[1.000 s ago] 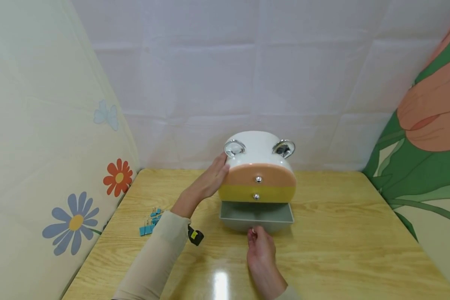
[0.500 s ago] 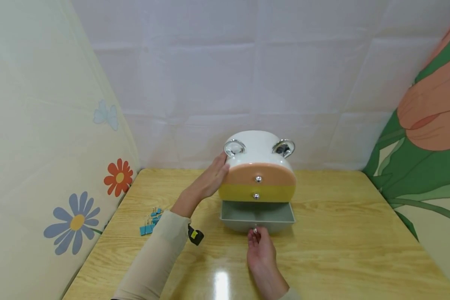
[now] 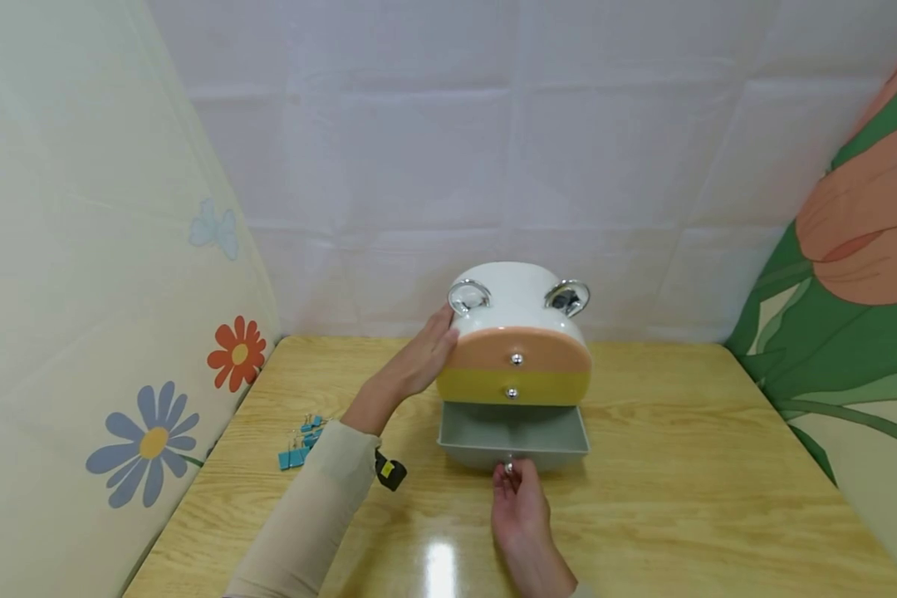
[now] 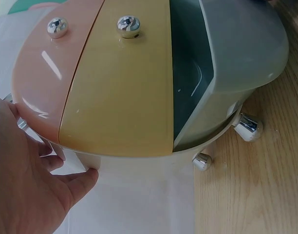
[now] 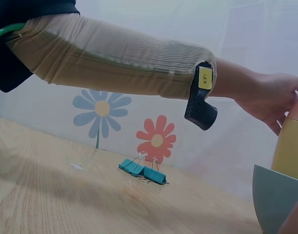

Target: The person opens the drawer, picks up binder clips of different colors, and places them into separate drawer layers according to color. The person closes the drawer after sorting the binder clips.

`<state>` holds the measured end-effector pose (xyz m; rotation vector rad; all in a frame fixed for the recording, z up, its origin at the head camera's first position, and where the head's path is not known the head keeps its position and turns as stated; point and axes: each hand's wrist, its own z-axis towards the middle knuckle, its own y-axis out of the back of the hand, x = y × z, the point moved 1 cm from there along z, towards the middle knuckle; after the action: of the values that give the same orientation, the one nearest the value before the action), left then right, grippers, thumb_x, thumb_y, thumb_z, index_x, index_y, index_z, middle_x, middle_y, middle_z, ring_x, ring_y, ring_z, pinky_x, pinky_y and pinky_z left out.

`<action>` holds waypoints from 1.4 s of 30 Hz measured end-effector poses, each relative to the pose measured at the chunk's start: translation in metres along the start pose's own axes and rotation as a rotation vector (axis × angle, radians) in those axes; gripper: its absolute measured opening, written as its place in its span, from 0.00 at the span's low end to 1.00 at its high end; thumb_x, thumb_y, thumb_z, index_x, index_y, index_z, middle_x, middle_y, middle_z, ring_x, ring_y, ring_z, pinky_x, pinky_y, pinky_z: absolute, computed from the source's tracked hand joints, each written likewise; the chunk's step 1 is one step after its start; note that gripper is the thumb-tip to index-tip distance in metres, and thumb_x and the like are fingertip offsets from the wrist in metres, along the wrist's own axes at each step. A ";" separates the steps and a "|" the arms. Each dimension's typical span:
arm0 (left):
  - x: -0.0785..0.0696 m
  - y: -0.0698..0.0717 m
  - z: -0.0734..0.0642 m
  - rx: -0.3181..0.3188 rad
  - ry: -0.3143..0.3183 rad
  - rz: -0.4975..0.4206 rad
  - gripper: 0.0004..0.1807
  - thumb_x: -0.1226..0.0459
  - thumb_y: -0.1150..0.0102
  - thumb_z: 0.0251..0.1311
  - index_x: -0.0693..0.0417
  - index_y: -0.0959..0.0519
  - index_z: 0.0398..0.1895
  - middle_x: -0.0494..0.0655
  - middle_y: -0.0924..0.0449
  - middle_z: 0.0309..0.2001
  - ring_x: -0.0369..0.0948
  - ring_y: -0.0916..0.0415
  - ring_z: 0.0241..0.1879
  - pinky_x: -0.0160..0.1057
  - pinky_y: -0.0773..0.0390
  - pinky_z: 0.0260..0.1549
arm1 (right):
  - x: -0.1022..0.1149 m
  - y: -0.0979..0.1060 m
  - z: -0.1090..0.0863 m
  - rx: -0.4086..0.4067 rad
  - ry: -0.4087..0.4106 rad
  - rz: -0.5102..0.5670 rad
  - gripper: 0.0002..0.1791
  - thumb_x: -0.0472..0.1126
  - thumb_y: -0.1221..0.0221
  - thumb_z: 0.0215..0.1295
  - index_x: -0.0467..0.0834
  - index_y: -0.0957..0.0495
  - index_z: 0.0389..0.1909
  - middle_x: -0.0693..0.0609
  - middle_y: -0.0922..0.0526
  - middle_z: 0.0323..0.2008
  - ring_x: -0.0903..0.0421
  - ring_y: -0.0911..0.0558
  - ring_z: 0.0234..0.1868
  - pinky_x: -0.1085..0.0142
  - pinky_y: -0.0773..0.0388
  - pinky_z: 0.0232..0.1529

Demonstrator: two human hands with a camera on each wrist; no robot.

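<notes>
A small rounded drawer cabinet (image 3: 504,286) with a white body and two silver ear-like rings stands on the table. Its front has a peach drawer (image 3: 478,349) on top and a yellow drawer (image 3: 471,387) in the middle, both flush with the body. The grey-green bottom drawer (image 3: 463,456) is pulled out, its inside showing. My right hand (image 3: 522,515) pinches this drawer's silver knob (image 3: 509,468) between thumb and fingers. Against the cabinet's left side, just below an ear, rests my left hand (image 3: 422,357); the left wrist view shows its fingertips (image 4: 88,180) touching the white side.
Several teal binder clips (image 3: 293,458) lie in a group at the left of the wooden table (image 3: 665,498). A white cloth (image 3: 419,166) hangs behind, with flower-patterned cloths on both sides. Silver feet (image 4: 249,127) hold up the cabinet.
The bottom drawer has slid a little further out toward me, along with the right hand at its knob. The left hand has stayed on the cabinet's side.
</notes>
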<state>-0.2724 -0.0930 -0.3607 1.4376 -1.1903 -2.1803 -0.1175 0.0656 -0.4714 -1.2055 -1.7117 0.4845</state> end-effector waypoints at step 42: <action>-0.001 -0.001 -0.002 -0.010 0.010 -0.006 0.37 0.41 0.79 0.78 0.42 0.68 0.83 0.46 0.61 0.83 0.45 0.60 0.80 0.52 0.54 0.77 | 0.004 0.003 -0.003 -0.041 -0.035 -0.098 0.03 0.34 0.48 0.70 0.39 0.32 0.41 0.51 0.27 0.37 0.58 0.25 0.43 0.70 0.25 0.53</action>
<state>-0.2701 -0.0931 -0.3610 1.4481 -1.1718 -2.1773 -0.1135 0.0703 -0.4702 -1.1419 -1.8091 0.4159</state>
